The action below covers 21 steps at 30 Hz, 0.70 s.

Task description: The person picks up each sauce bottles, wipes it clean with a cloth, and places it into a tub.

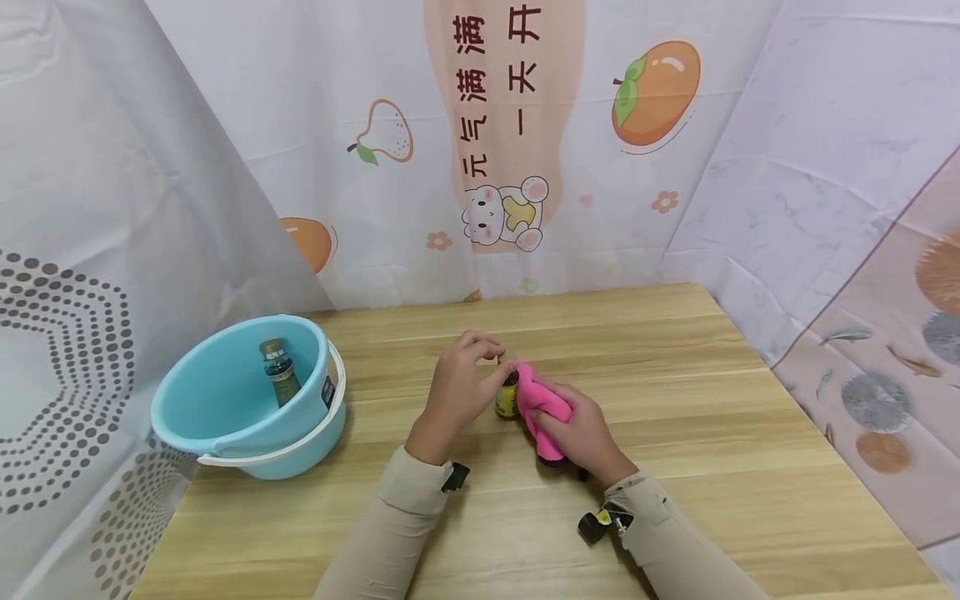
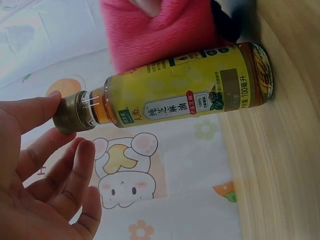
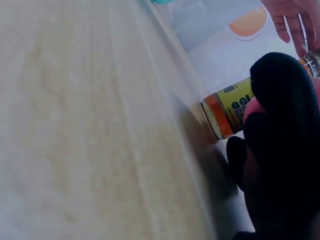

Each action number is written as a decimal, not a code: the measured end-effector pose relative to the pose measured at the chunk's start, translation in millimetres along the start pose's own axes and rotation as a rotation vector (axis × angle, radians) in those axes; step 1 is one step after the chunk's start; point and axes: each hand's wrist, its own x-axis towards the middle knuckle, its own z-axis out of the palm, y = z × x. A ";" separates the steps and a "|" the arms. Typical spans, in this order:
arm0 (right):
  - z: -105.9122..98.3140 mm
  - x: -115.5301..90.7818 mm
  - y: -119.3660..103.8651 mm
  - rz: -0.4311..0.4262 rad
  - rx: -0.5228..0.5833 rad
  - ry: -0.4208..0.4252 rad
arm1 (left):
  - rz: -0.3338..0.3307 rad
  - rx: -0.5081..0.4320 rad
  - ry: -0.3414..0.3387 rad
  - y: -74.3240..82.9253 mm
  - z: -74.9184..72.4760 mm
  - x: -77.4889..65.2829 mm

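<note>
A small sesame oil bottle with a yellow label stands upright on the wooden table. My left hand pinches its brown-gold cap between thumb and index finger, with the other fingers loosely bent below. In my right hand is a bright pink plush cloth, gripped and held up against the bottle's side. Black parts show at the cloth's lower end. Dark rounded shapes hide part of the bottle and most of the cloth in the right wrist view.
To the left stands a light blue bucket with a white handle. Another glass bottle with a gold cap leans inside it. A printed curtain hangs behind the table's back edge.
</note>
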 end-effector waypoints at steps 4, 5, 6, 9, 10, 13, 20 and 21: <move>-0.2 0.2 0.3 0.054 -0.023 -0.018 | 0.013 0.010 0.004 1.5 -0.5 0.7; -0.3 0.3 -0.3 0.062 -0.029 -0.021 | 0.016 0.015 0.002 1.9 -0.9 1.0; -0.3 0.3 -1.0 0.071 -0.032 -0.023 | 0.020 0.019 0.001 2.3 -1.5 1.2; -0.4 0.2 -2.6 0.089 -0.040 -0.024 | 0.026 0.032 -0.010 3.1 -3.3 1.6; -0.3 0.2 -2.9 0.094 -0.043 -0.026 | 0.025 0.037 -0.016 3.4 -4.1 1.7; -0.3 0.1 -2.3 0.104 -0.053 -0.033 | 0.003 0.069 -0.017 4.1 -5.3 0.8; 0.5 -0.7 -1.5 0.104 -0.042 -0.033 | -0.067 0.115 0.020 5.4 -4.9 -0.7; 0.8 -0.6 -1.0 0.103 -0.042 -0.032 | -0.069 0.118 0.022 5.2 -4.4 -0.8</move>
